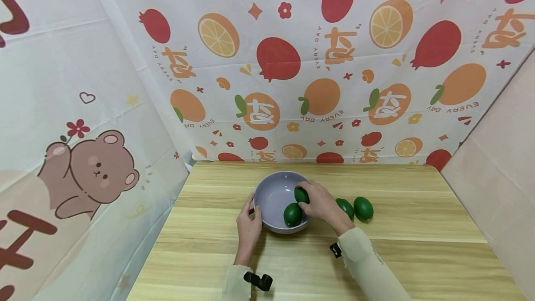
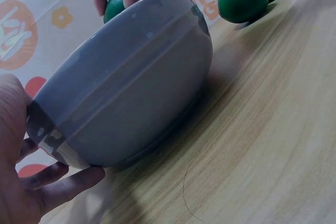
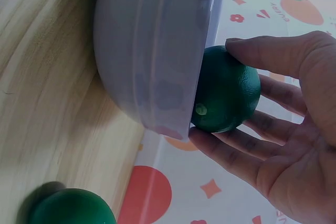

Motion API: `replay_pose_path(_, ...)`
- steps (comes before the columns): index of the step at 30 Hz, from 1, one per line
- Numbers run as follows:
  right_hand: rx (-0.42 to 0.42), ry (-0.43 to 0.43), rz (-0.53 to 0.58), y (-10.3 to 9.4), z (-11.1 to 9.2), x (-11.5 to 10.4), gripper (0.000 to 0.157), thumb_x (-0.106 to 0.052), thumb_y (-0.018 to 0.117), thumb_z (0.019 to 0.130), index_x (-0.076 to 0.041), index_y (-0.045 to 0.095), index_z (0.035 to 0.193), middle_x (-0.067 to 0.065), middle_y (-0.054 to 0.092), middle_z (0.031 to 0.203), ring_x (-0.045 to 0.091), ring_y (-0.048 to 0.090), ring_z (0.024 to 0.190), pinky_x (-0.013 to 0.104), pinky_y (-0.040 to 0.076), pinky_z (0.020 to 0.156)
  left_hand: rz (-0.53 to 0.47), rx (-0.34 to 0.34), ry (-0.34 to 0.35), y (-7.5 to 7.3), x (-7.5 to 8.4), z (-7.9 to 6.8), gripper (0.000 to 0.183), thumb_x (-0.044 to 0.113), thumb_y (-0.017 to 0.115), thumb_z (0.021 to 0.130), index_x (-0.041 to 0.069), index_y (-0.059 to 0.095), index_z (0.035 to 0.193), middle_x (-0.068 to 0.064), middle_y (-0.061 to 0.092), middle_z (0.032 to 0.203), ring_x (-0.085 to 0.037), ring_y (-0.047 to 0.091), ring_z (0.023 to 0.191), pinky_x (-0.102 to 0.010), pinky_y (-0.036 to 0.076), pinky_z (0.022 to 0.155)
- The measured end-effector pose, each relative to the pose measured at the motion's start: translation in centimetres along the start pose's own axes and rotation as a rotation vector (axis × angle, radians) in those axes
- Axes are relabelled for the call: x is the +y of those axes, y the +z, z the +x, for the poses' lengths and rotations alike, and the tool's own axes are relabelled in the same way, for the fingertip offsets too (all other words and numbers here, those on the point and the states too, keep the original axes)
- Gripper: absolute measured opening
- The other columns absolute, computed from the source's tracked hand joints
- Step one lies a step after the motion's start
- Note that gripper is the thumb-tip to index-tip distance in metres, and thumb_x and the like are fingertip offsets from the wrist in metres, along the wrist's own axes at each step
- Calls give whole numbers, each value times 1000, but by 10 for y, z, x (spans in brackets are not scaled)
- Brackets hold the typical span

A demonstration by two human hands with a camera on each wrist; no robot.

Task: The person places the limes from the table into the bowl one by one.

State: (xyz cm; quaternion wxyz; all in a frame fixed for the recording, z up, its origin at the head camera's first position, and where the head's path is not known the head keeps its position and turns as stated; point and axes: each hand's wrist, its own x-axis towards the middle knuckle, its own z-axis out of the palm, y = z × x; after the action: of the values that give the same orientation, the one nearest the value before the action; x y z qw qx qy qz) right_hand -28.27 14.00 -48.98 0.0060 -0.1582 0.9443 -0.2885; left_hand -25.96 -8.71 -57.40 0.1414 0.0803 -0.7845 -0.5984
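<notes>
A grey-purple bowl (image 1: 273, 201) stands on the wooden table. My left hand (image 1: 249, 229) grips its left side, the thumb at the rim and the fingers against the outer wall, as the left wrist view shows the fingertips (image 2: 86, 178) low on the bowl. With my right hand (image 1: 319, 201) I hold a green lime (image 3: 226, 90) at the bowl's right rim, thumb on one side and fingers on the other. Another green lime (image 1: 293, 214) lies inside the bowl, near its front right. The far side of the held lime is partly hidden by the bowl wall in the right wrist view.
Two more green limes lie on the table right of the bowl: one lime (image 1: 345, 208) partly behind my right wrist, another lime (image 1: 363, 208) beside it. A fruit-printed cloth (image 1: 292, 106) hangs behind the table (image 1: 418, 226). A bear-printed cloth (image 1: 100, 171) hangs at left.
</notes>
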Motion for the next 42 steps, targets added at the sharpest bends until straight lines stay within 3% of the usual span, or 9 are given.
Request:
replay_pose_path(27,-31,-4,-17,11,14,2,50,-18,74,93,-11,58,140,13,59,143,31,58,128,54,50,109,-3,5,-5,0,0,-2,48,13,56,101,14,52,149,-11,51,155,-37,63,120,-26,59,73)
replay_pose_path(42,-54,16,-27,16,28,3,48,-19,71,95,-10,57,140,15,58,142,29,58,120,53,53,104,11,11,-6,0,-1,-3,48,14,57,101,16,53,149,-10,52,155,-36,63,120,-25,58,72)
